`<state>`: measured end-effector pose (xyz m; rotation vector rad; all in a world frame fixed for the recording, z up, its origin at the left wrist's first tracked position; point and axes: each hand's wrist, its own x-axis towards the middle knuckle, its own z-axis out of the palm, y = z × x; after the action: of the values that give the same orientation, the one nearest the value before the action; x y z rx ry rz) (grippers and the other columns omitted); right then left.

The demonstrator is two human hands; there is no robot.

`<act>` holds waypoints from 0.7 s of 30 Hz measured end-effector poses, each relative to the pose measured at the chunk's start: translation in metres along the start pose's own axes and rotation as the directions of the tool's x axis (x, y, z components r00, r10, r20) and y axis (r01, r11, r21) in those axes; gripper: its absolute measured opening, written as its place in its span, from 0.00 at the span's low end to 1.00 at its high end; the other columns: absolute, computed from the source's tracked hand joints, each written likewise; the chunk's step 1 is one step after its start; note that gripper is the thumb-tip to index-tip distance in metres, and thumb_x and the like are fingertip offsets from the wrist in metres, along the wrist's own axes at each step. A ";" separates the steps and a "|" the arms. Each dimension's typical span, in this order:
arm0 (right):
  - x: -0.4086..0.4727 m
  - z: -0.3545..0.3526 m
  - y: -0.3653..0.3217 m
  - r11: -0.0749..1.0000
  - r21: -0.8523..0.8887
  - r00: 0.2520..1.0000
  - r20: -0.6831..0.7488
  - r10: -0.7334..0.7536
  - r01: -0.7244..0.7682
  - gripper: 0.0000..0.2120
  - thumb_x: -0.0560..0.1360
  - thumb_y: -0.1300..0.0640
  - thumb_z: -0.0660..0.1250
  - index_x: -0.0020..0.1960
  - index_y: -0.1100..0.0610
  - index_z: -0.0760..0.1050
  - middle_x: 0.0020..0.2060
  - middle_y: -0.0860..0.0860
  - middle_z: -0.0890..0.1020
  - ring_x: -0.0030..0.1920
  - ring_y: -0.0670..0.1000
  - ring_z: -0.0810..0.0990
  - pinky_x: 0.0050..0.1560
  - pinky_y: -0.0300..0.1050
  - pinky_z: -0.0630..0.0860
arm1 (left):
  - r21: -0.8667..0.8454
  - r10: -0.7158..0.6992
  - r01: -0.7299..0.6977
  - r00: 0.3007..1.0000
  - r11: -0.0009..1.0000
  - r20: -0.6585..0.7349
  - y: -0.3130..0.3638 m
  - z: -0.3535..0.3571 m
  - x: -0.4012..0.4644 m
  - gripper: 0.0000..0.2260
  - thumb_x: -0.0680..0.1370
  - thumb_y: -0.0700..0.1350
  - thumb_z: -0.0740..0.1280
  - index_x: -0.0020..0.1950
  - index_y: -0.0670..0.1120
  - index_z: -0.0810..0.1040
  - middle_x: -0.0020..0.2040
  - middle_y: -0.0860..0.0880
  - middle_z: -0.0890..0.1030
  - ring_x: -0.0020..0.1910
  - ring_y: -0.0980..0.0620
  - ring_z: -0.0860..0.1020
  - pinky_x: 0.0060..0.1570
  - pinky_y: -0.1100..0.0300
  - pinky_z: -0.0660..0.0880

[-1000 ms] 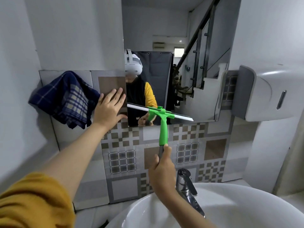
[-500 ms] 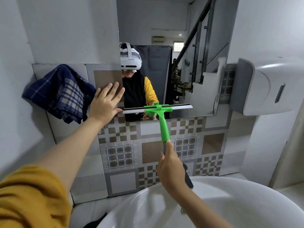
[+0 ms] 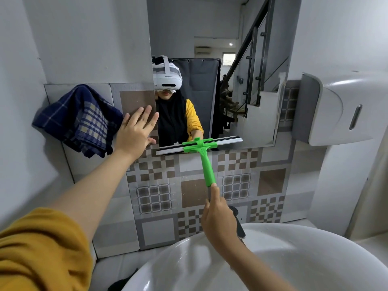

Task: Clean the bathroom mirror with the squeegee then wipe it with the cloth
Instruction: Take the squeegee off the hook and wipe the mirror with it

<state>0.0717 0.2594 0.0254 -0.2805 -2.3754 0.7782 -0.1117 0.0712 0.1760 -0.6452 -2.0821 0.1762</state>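
Observation:
The mirror hangs on the wall above the sink. A green squeegee lies with its blade across the mirror's bottom edge, tilted slightly up to the right. My right hand grips the lower end of its handle. My left hand presses flat with straight fingers on the tiled wall at the mirror's lower left corner. A dark blue plaid cloth hangs on the wall left of that hand, just touching it.
A white round sink fills the lower right, with a chrome tap partly hidden behind my right hand. A white dispenser juts from the wall right of the mirror. Patterned tiles cover the wall below.
The squeegee blade slid down the mirror to its bottom edge and its tilt reversed. My left hand stayed against the wall.

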 end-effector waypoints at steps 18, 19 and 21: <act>0.001 -0.103 0.028 0.917 0.010 0.880 0.278 -0.385 0.398 0.16 0.78 0.57 0.64 0.65 0.54 0.68 0.33 0.43 0.76 0.27 0.41 0.76 0.32 0.35 0.78 | -0.816 0.217 -0.009 0.966 0.578 0.143 0.086 -0.086 -0.010 0.18 0.70 0.48 0.73 0.58 0.47 0.79 0.66 0.46 0.74 0.67 0.52 0.69 0.67 0.59 0.61; 0.006 -0.113 0.028 0.904 0.009 0.860 0.306 -0.409 0.427 0.16 0.77 0.56 0.65 0.64 0.54 0.69 0.34 0.44 0.78 0.29 0.42 0.77 0.34 0.36 0.79 | -0.843 0.272 0.050 0.935 0.536 0.229 0.091 -0.093 -0.013 0.17 0.70 0.47 0.73 0.58 0.49 0.80 0.64 0.49 0.76 0.65 0.56 0.70 0.66 0.61 0.62; 0.015 -0.130 0.028 0.879 0.025 0.818 0.355 -0.453 0.476 0.16 0.76 0.56 0.67 0.63 0.53 0.71 0.40 0.46 0.81 0.33 0.43 0.80 0.38 0.37 0.81 | -0.852 0.347 0.143 0.870 0.504 0.351 0.099 -0.102 -0.019 0.14 0.69 0.46 0.74 0.55 0.53 0.81 0.60 0.54 0.79 0.61 0.61 0.73 0.62 0.64 0.64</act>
<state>0.1403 0.3477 0.0993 0.4483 -2.6426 0.5452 0.0169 0.1334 0.1844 -1.4696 -2.5635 -0.8142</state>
